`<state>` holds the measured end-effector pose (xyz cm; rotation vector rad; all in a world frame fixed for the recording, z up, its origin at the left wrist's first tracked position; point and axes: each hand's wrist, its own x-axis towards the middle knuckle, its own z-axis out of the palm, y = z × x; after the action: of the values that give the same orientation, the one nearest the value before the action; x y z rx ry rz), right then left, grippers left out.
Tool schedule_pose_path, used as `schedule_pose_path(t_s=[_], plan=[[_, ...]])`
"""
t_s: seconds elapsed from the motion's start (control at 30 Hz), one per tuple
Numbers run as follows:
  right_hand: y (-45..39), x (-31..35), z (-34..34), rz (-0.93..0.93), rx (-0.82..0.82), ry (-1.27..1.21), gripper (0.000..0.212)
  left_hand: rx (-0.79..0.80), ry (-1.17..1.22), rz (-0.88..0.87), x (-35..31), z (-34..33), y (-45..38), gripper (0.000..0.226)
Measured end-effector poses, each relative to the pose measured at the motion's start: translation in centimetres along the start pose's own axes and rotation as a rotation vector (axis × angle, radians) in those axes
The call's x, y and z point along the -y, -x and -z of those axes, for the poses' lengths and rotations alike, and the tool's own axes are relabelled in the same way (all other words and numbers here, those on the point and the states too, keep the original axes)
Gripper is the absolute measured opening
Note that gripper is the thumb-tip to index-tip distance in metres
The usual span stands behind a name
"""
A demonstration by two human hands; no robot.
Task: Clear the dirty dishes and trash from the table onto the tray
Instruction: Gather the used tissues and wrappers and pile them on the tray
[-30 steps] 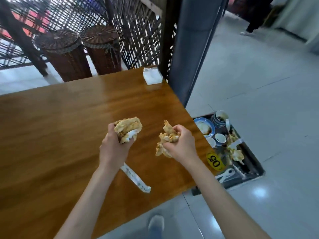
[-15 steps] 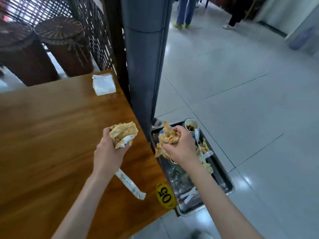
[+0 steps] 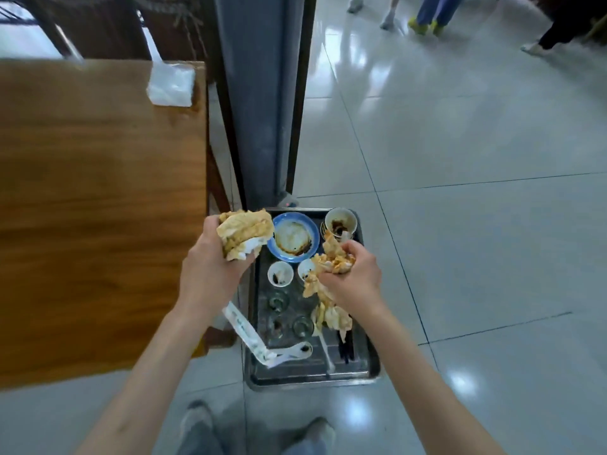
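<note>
1. Two wads of soiled paper trash are held above the tray (image 3: 312, 377), which is set on the floor tiles beside the wooden desk (image 3: 98, 208).
2. The left hand (image 3: 210, 274) is clenched around a stained napkin bundle (image 3: 244, 236), from which a long paper chopstick sleeve (image 3: 248, 334) is seen dangling down to the tray's near left corner.
3. The right hand (image 3: 349, 280) is clenched around a second crumpled napkin wad (image 3: 331, 261), held over the middle of the tray.
4. The tray is already loaded: a blue-rimmed plate (image 3: 293, 237), a stack of sauce-smeared bowls (image 3: 340, 221), two small white cups (image 3: 280, 274), a white spoon (image 3: 292, 351) and more crumpled paper (image 3: 331, 318) are seen on it.
5. The step in hand is judged to be the drop-off of the trash; both grips need only be loosened over the tray, with the dangling sleeve kept inside the rim.
6. A white tissue pack (image 3: 170, 83) is left at the far corner of the desk, so the clearing is judged unfinished.
7. Dark glass shapes on the tray's left half are hard to make out, the second cup is partly covered by the right-hand wad, and the desk's left part is cut off.
</note>
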<state>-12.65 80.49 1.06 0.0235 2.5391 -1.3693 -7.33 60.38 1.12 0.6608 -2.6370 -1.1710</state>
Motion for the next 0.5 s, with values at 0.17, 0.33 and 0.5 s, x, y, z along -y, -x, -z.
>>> schedule_pose_path(t_s=[0.17, 0.33, 0.5], plan=[[-0.1, -4.8, 1.3, -0.064, -0.004, -0.010, 0.024, 0.003, -0.010, 0.031, -0.1, -3.9, 2.9, 0.043], [0.2, -9.4, 0.9, -0.124, 0.003, -0.046, 0.023, -0.007, -0.047, 0.028, 0.7, -7.6, 4.5, 0.048], [-0.1, -14.9, -0.7, -0.153, 0.012, -0.043, 0.025, -0.040, -0.083, -0.001, 2.8, -11.4, 4.8, 0.050]])
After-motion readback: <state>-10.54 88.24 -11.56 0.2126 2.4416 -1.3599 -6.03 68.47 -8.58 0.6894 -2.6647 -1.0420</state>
